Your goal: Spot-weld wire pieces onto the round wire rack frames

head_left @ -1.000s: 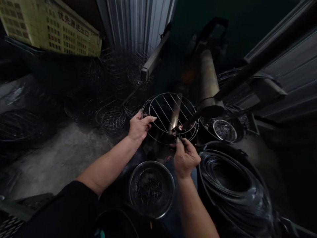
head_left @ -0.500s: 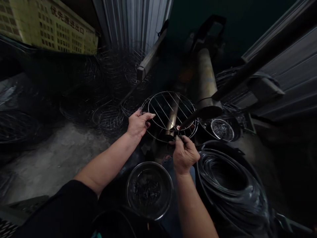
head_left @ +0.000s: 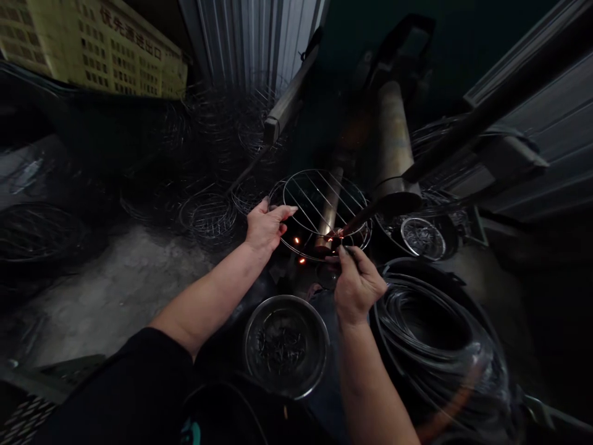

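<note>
A round wire rack with straight cross wires is held at the tip of a welding machine's dark electrode arm. My left hand grips the rack's left rim, fingers closed on the wire. At the rack's near edge my right hand pinches a thin wire piece against the rim. Orange sparks glow right at that spot, between my two hands. Below the rack stands a brass-coloured cylinder.
A metal bowl of small wire pieces sits under my right forearm. A big coil of black wire lies to the right. Finished wire racks are piled on the floor to the left. Another steel bowl sits right of the machine.
Sparks have appeared at the rack's near rim. Both hands and the rack have shifted slightly right and up in view.
</note>
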`<state>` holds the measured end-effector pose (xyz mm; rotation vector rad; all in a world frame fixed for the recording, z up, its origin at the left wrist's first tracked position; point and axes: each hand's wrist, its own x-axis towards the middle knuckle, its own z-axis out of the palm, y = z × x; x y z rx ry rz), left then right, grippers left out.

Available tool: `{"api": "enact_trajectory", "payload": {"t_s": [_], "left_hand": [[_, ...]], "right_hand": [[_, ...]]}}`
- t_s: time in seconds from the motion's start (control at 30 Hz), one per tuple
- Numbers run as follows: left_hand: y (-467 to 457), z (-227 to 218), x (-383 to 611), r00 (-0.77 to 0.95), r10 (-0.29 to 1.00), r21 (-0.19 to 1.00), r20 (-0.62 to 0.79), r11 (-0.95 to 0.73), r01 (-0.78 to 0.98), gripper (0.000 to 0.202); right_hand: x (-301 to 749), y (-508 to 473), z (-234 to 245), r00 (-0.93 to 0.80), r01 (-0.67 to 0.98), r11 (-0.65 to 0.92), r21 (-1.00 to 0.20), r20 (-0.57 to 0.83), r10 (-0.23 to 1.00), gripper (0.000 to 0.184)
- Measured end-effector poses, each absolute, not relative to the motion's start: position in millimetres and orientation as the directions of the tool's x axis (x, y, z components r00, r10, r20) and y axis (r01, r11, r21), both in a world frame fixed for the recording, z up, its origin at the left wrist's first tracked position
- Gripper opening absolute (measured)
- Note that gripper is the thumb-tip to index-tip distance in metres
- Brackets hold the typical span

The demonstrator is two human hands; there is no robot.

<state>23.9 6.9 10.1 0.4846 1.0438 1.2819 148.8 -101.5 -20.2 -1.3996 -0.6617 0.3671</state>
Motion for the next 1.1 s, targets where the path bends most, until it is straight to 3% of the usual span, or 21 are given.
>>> {"api": "enact_trajectory", "payload": {"t_s": [0.1,0.17,0.33,0.47,0.63,0.77,0.87,1.0,1.1], "left_hand": [[9.2,10.1,19.8,-0.077,0.920,0.810,-0.385,0.296,-0.507,0.083],[17.1,10.8,16.1,-0.091,0.916,0.827,-0.390,0.305,-0.473,0.089],[42.3,14.9,9.2,-0.030,0.923,0.867,-0.383,0.348,-0.357,0.073],[47.9,15.5,8.9,0.002,0.915,0.860,-0.404,0.381,-0.340,0.076],[47.2,12.6,9.8,-0.005,0.911,0.852,-0.412,0.383,-0.358,0.064],[43.4,12.1,8.9,-0.019,0.921,0.849,-0.390,0.351,-0.395,0.052],[33.7,12.4,8.5,-0.031,0.933,0.845,-0.359,0.310,-0.436,0.048],[15.6,12.1,9.7,-0.053,0.931,0.825,-0.362,0.294,-0.483,0.048],[4.5,10.3,11.5,-0.052,0.934,0.818,-0.353,0.281,-0.503,0.044]], "right_hand": [[151.3,-117.7,-12.7,0.755,0.190,0.117,-0.975,0.221,0.617,0.025],[152.0,-125.6,-7.8,0.706,0.115,0.096,-0.989,0.149,0.692,0.029],[150.1,-125.0,-1.5,0.621,-0.118,0.062,-0.991,-0.025,0.783,0.037],[150.3,-121.5,-1.8,0.611,-0.158,0.043,-0.987,-0.063,0.789,0.032],[148.5,-123.8,-3.6,0.544,-0.156,0.035,-0.987,-0.056,0.837,0.027],[143.3,-117.7,-2.6,0.574,-0.006,0.071,-0.997,0.055,0.817,0.026],[139.9,-113.8,1.3,0.541,0.240,0.101,-0.966,0.219,0.812,0.022],[141.4,-125.9,5.5,0.272,0.608,0.169,-0.776,0.403,0.874,0.013],[150.3,-141.4,3.2,0.249,0.732,0.133,-0.669,0.443,0.861,0.018]]}}
